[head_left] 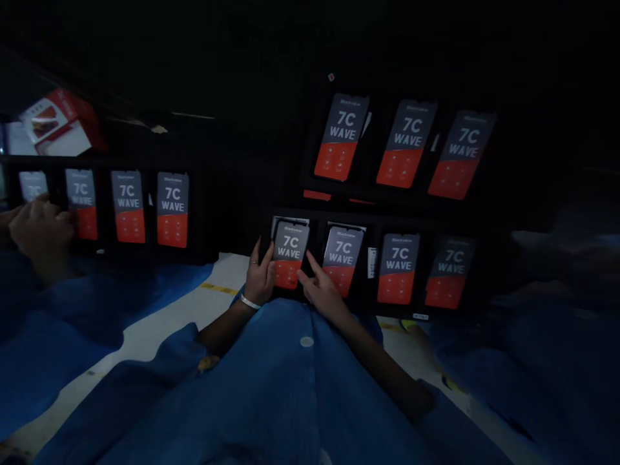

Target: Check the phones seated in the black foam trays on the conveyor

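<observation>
head view: i saw my left hand (259, 274), with a thin silver bracelet (250, 302) at the wrist, curled against the left edge of a slim grey-and-red smartphone (290, 254); i could not tell whether it gripped. that phone sat first in the front row of a matte black tray (364, 303), at 12 o'clock. my right hand (322, 294) lay half open, holding nothing, its fingertips by the phone's lower right corner. a co-worker's hand (41, 236) showed at 9 o'clock.

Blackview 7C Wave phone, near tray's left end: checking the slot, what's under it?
The phone sits in a black tray, a pale edge showing above it; the rest is covered.
</observation>
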Tool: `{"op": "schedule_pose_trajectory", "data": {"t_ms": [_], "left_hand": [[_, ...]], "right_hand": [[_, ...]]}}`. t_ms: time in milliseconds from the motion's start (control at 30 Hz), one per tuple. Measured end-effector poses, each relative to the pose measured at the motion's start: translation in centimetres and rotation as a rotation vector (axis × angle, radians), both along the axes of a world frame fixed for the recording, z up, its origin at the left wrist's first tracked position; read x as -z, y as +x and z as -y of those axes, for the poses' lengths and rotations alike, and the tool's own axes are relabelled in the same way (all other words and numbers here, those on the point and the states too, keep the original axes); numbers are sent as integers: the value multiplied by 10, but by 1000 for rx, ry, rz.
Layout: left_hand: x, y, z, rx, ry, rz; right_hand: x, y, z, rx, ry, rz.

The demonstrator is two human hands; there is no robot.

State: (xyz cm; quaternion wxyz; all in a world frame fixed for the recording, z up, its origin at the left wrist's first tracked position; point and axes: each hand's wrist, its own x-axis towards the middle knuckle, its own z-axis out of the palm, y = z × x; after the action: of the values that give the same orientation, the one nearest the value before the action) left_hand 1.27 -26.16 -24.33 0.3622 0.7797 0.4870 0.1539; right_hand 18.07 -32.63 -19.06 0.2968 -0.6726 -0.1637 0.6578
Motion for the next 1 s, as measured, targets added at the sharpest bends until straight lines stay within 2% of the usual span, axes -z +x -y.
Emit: {"op": "schedule_pose_trajectory", "data": {"t_ms": [267,400,633,867,933,1000], "left_hand": [[-2,2,0,-13,-1,2],[-2,1,0,-10,-5,-7],[-5,0,0,-48,-23,55],[-4,1,0,-119,-38,100],[-4,1,-1,-118,-41,104],[-4,1,-1,-119,-43,111]], "right_hand": [[0,-2,1,40,-1,-33],[-6,-1,3,-26,27,25],[-18,7,6,-244,130,399],[-16,3,-22,-747,120,773],[-16,3,-28,-845,109,832],[-17,6,-28,-871,128,860]]}}
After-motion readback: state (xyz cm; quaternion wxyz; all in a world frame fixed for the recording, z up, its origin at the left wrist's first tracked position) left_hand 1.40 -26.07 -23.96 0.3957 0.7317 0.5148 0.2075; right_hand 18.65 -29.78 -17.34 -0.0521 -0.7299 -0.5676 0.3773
